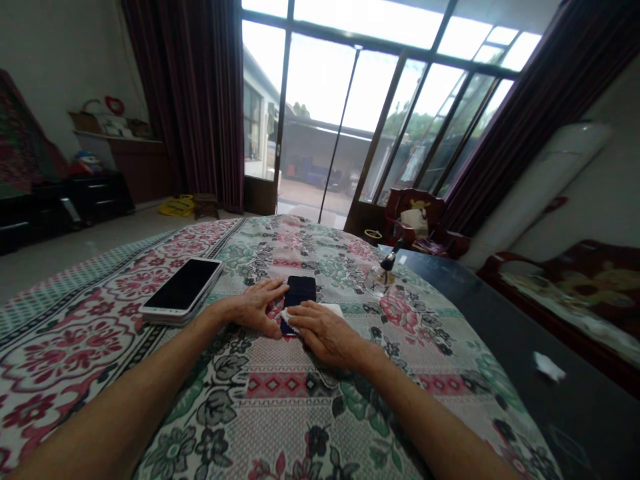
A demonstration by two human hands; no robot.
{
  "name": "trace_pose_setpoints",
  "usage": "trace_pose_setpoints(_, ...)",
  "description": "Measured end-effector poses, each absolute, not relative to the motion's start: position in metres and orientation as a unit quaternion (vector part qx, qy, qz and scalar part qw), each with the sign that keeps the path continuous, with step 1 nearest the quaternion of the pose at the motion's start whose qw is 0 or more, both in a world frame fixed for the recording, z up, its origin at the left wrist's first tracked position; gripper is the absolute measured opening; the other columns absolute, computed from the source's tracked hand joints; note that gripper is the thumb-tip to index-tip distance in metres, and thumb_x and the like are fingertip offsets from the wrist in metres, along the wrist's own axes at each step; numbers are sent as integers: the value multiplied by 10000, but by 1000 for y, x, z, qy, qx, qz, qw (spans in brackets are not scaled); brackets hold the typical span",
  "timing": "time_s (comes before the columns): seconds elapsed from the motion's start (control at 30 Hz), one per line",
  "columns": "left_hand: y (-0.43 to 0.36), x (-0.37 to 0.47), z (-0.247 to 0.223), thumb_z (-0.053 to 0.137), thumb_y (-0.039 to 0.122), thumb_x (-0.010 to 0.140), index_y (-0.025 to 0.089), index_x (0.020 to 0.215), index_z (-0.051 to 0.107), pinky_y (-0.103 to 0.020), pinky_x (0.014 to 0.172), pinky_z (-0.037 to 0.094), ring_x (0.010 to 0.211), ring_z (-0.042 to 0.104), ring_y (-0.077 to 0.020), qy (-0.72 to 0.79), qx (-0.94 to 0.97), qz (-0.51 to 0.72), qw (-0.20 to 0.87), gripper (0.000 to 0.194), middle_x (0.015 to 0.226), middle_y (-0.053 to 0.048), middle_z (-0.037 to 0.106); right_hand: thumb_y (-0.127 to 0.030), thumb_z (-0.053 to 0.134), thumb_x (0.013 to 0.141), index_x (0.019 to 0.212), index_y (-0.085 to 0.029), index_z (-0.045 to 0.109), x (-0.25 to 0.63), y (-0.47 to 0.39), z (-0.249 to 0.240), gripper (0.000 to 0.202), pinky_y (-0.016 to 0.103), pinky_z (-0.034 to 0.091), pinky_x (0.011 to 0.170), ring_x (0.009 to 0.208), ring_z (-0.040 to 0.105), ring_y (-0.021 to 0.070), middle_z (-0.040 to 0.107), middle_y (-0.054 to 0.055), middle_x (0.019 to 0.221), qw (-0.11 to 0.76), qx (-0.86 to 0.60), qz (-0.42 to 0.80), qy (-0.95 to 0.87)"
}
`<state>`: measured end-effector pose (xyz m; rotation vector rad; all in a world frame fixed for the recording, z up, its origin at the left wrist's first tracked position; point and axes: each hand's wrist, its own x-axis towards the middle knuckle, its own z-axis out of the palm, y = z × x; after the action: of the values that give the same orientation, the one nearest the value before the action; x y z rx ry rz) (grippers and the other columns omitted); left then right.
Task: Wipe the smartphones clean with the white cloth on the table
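Partly hidden dark phone [302, 289]: right hand [327, 332] presses white cloth [334, 309] there, grip unclear; left hand [257, 308] unclenched alongside.

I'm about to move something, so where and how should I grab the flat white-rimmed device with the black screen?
Probably pinch the flat white-rimmed device by its long edges, midway, coming from its right, where your left hand is nearest. It lies screen up, its right side exposed.
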<state>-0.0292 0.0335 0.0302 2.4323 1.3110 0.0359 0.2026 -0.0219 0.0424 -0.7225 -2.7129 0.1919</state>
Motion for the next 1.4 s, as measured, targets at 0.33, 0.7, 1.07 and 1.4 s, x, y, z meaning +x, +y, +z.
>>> trace_pose_setpoints(0.33, 34, -29, 32, 681, 690, 574, 247, 1499, 157, -536, 1141, 98, 1430, 22, -365, 463, 864, 11, 195, 1152, 1579, -102, 71, -149, 375, 928, 1201, -173, 592, 217, -9, 32, 349, 426, 394, 1047, 1196, 493, 218, 561, 88, 1310, 196, -362, 31, -911)
trace_pose_setpoints(0.7, 33, -29, 33, 680, 699, 572, 252, 1499, 159, -535, 1137, 101, 1426, 17, -379, 466, 863, 8, 193, 1154, 1578, -106, 54, -152, 364, 937, 1172, -178, 603, 205, -22, 42, 336, 418, 359, 1079, 1205, 496, 201, 565, 65, 1321, 172, -295, 79, -936)
trace_pose_setpoints(1.07, 33, -27, 33, 677, 713, 566, 260, 1499, 167, -545, 1132, 109, 1426, 21, -380, 473, 858, 11, 200, 1156, 1578, -108, 74, -153, 366, 935, 1168, -128, 605, 213, 25, 31, 335, 382, 388, 1052, 1217, 491, 207, 556, 123, 1307, 209, -369, 64, -903)
trace_pose_setpoints(1.4, 28, -22, 42, 702, 699, 536, 279, 1498, 168, -562, 1130, 97, 1420, 5, -397, 488, 847, -3, 210, 1177, 1576, -102, 93, -138, 361, 925, 1104, -127, 619, 206, 63, 23, 314, 384, 398, 1013, 1176, 524, 219, 583, 145, 1252, 226, -405, 60, -884)
